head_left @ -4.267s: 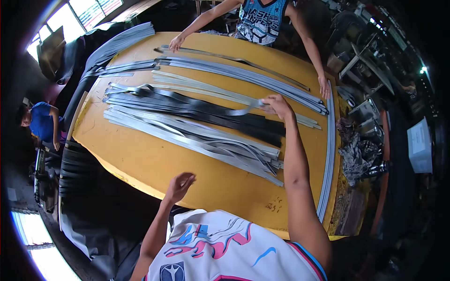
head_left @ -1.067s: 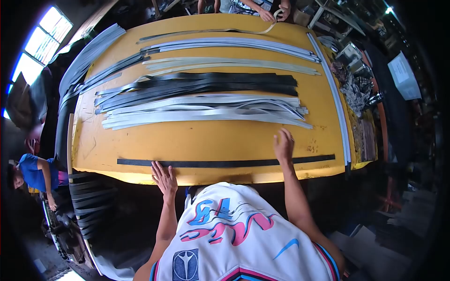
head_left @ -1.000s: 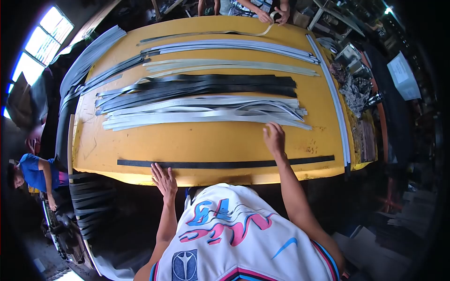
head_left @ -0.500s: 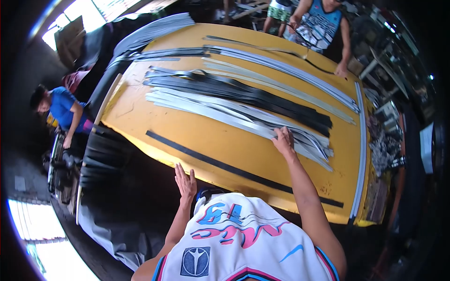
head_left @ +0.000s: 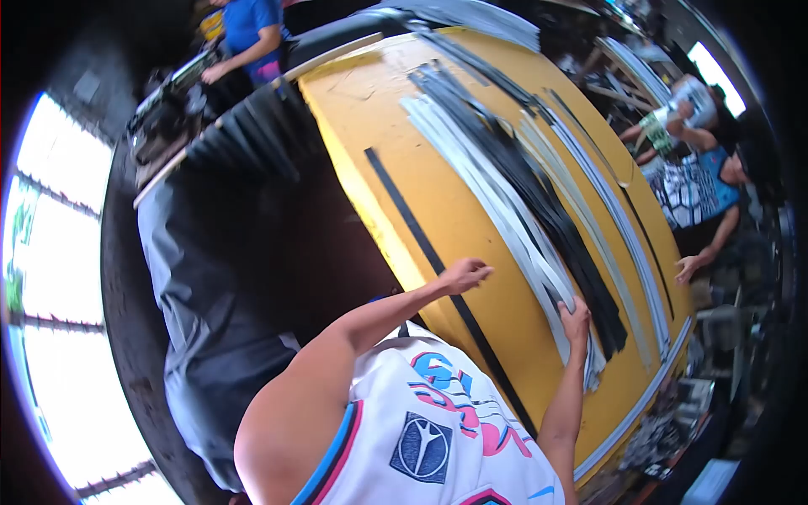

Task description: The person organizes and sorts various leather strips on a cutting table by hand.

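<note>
My right hand (head_left: 576,321) is closed on the lower part of a bundle of light grey strips (head_left: 497,202), its thumb along their edge. Over the yellow tabletop (head_left: 396,109) hovers my left hand (head_left: 465,276), fingers loosely bent and nothing visible in them. Below that forearm lies a single black strip (head_left: 404,210), running along the table's near side. A thick bundle of black strips (head_left: 547,210) rests just beyond the grey ones.
Farther across are cream strips (head_left: 581,210) and whitish-grey strips (head_left: 623,227). A co-worker in a patterned top (head_left: 690,189) is at the far side; another in a blue shirt (head_left: 252,25) is at upper left. Dark sheeting (head_left: 194,278) hangs beside the table.
The view has turned, so the table appears rotated. My left hand has moved from the table's near edge out over the tabletop. My right hand stays at the grey strips.
</note>
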Demonstrator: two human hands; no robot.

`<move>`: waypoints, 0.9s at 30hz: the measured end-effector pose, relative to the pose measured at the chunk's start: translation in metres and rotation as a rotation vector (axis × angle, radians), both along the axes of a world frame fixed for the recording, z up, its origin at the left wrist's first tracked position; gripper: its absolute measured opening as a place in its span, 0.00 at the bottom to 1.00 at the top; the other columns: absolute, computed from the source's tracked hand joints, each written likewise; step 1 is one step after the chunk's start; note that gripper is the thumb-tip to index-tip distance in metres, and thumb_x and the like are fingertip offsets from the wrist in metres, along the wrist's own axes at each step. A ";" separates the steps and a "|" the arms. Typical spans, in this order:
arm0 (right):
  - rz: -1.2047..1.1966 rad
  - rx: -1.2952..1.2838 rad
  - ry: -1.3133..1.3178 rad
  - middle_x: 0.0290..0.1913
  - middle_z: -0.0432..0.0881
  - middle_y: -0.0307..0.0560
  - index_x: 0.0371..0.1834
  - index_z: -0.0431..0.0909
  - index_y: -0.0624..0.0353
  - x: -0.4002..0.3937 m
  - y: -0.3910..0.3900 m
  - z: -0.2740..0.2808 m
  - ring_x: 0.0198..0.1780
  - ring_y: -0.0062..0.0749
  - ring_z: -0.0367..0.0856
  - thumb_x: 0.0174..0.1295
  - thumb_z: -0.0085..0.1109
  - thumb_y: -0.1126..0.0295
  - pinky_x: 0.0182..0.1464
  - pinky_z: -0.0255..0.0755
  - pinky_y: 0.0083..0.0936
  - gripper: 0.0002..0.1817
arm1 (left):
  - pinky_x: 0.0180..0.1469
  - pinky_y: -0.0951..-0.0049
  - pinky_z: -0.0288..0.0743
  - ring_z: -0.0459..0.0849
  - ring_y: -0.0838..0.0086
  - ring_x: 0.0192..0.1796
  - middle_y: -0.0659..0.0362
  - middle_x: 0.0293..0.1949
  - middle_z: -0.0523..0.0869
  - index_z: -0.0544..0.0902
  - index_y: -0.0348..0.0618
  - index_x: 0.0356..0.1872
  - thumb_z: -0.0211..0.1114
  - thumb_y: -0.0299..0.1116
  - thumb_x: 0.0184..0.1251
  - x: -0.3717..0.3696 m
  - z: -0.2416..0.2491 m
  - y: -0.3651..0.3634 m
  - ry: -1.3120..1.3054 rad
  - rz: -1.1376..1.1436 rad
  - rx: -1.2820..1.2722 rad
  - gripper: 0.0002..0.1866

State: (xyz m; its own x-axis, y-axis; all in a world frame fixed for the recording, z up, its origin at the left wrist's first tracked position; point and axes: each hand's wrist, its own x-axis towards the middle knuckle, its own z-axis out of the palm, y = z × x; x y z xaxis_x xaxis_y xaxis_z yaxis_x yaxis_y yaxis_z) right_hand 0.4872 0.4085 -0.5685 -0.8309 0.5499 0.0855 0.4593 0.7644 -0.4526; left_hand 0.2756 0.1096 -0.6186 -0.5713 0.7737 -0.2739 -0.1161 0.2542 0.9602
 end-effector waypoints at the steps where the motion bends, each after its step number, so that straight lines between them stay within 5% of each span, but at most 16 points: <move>1: -0.005 -0.041 0.032 0.40 0.83 0.67 0.47 0.81 0.69 0.003 0.009 -0.008 0.44 0.64 0.84 0.63 0.68 0.64 0.50 0.76 0.45 0.17 | 0.44 0.70 0.83 0.89 0.71 0.40 0.52 0.45 0.89 0.82 0.30 0.56 0.60 0.57 0.76 0.006 0.002 0.025 -0.159 -0.053 0.006 0.32; 5: 0.048 0.069 0.156 0.50 0.82 0.68 0.55 0.77 0.72 0.023 0.004 -0.006 0.53 0.64 0.80 0.69 0.61 0.68 0.55 0.74 0.44 0.19 | 0.40 0.69 0.81 0.90 0.71 0.40 0.53 0.43 0.88 0.74 0.37 0.57 0.63 0.71 0.64 0.042 0.015 0.092 -0.842 -0.177 0.143 0.42; 6: 0.055 0.087 0.147 0.51 0.81 0.69 0.57 0.76 0.72 0.026 0.002 -0.002 0.54 0.65 0.79 0.70 0.61 0.67 0.57 0.73 0.45 0.20 | 0.41 0.60 0.79 0.88 0.67 0.41 0.52 0.48 0.86 0.73 0.40 0.58 0.60 0.74 0.63 0.053 0.006 0.115 -0.850 -0.105 0.110 0.43; 8: 0.066 0.130 0.118 0.53 0.80 0.70 0.60 0.75 0.71 0.041 -0.006 0.000 0.56 0.66 0.77 0.71 0.59 0.66 0.59 0.72 0.46 0.21 | 0.49 0.58 0.77 0.84 0.64 0.53 0.47 0.66 0.77 0.66 0.45 0.73 0.62 0.73 0.61 0.066 0.018 0.139 -0.905 -0.095 0.171 0.49; 9: 0.067 0.153 0.104 0.53 0.80 0.71 0.60 0.74 0.71 0.045 -0.008 -0.001 0.56 0.67 0.77 0.72 0.59 0.65 0.60 0.71 0.47 0.21 | 0.54 0.56 0.75 0.82 0.63 0.57 0.47 0.66 0.79 0.65 0.45 0.75 0.64 0.71 0.61 0.072 0.020 0.153 -0.945 0.001 0.217 0.50; 14: 0.064 0.207 0.014 0.53 0.80 0.72 0.58 0.74 0.73 0.056 -0.004 0.003 0.56 0.67 0.77 0.76 0.52 0.59 0.58 0.69 0.49 0.23 | 0.54 0.55 0.72 0.82 0.69 0.55 0.58 0.55 0.87 0.80 0.41 0.56 0.62 0.58 0.72 0.067 0.048 0.179 -0.989 0.294 0.631 0.29; 15: 0.010 0.170 0.016 0.53 0.80 0.72 0.58 0.74 0.72 0.055 0.001 0.003 0.56 0.67 0.77 0.76 0.51 0.58 0.58 0.69 0.49 0.24 | 0.48 0.61 0.75 0.85 0.71 0.53 0.60 0.49 0.90 0.79 0.43 0.56 0.58 0.51 0.78 0.059 0.059 0.174 -1.000 0.356 0.675 0.22; 18: 0.003 0.274 -0.026 0.49 0.81 0.69 0.55 0.74 0.70 0.061 0.022 -0.005 0.52 0.65 0.79 0.74 0.50 0.62 0.55 0.71 0.49 0.20 | 0.41 0.78 0.79 0.88 0.73 0.46 0.55 0.47 0.89 0.76 0.42 0.54 0.50 0.45 0.84 0.025 0.087 0.157 -0.849 0.435 0.923 0.17; 21: -0.025 0.296 -0.054 0.46 0.82 0.66 0.50 0.75 0.68 0.067 0.020 -0.015 0.50 0.61 0.80 0.70 0.51 0.67 0.54 0.71 0.47 0.14 | 0.56 0.65 0.82 0.86 0.69 0.52 0.51 0.48 0.86 0.76 0.33 0.51 0.45 0.44 0.86 -0.004 0.104 0.148 -0.601 0.456 1.081 0.21; 27: -0.208 0.303 -0.122 0.43 0.81 0.61 0.43 0.77 0.63 0.068 0.047 -0.058 0.49 0.57 0.80 0.64 0.53 0.70 0.55 0.71 0.46 0.10 | 0.59 0.66 0.81 0.85 0.69 0.54 0.51 0.48 0.84 0.75 0.29 0.54 0.45 0.46 0.86 -0.021 0.154 0.093 -0.315 0.375 1.027 0.24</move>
